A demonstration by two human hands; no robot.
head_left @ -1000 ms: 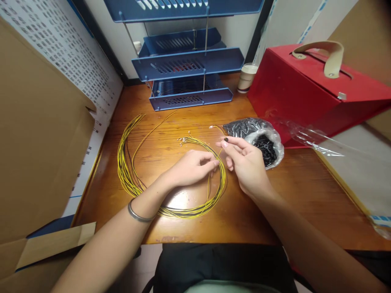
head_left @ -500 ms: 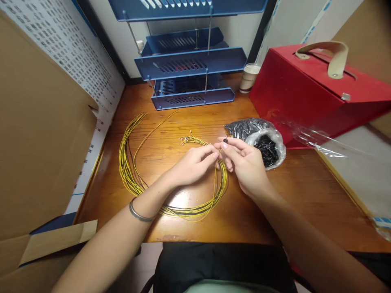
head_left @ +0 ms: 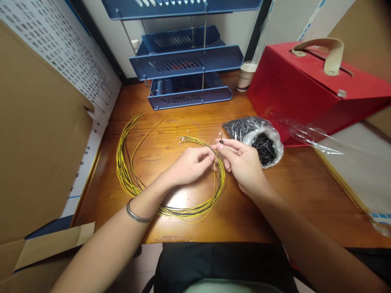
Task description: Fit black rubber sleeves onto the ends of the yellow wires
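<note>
My right hand (head_left: 242,162) pinches a small black sleeve (head_left: 221,142) between thumb and fingers. A short wire end with a light metal tip (head_left: 220,134) stands out above that sleeve. Beside it, my left hand (head_left: 194,166) is closed on the yellow wire (head_left: 215,156) just below; its fingertips are partly hidden. Under both hands a loose coil of yellow and black wires (head_left: 186,212) curves across the table, with several metal-tipped ends (head_left: 183,139) bunched behind my left hand. To the right lies an opened clear plastic bag (head_left: 279,140) full of small black pieces (head_left: 265,148).
Blue tiered trays (head_left: 189,97) stand at the back, with a paper cup (head_left: 246,76) beside them. A red box (head_left: 293,93) with a beige handle fills the back right. Cardboard (head_left: 36,122) walls the left side of the wooden table (head_left: 253,219).
The wire's metal tip now shows further above the black sleeve, and my right fingers sit a little lower on it. My left hand keeps its grip. The view has shifted slightly.
</note>
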